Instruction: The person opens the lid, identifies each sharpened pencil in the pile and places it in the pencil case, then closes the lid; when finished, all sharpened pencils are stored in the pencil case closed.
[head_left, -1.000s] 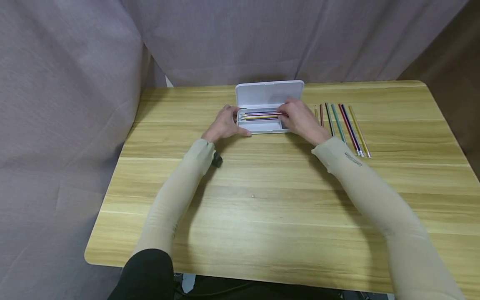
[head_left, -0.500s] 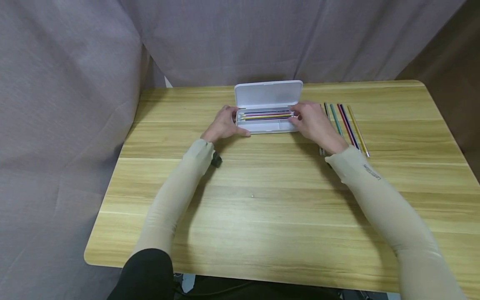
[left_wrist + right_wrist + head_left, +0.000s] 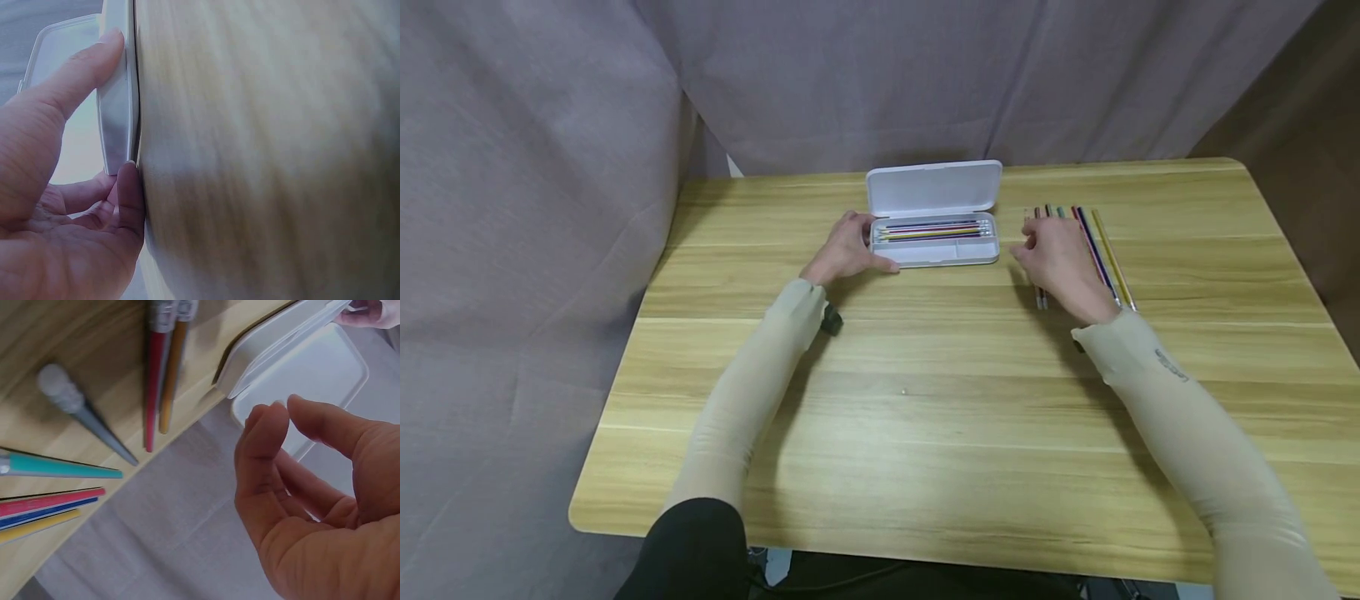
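Moving R hand (image 3: 1060, 258) off case (image 3: 934, 242) to pencils (image 3: 1101, 250), fingers loose, empty | L hand (image 3: 848, 247) still gripping case end

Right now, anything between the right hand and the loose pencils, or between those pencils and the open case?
Nothing visible. The right hand hovers directly over the row of pencils, holding nothing. Between the pencils and the white case lies only bare table. The lid is up, and the left hand grips the case's far-left end, clear of that path.
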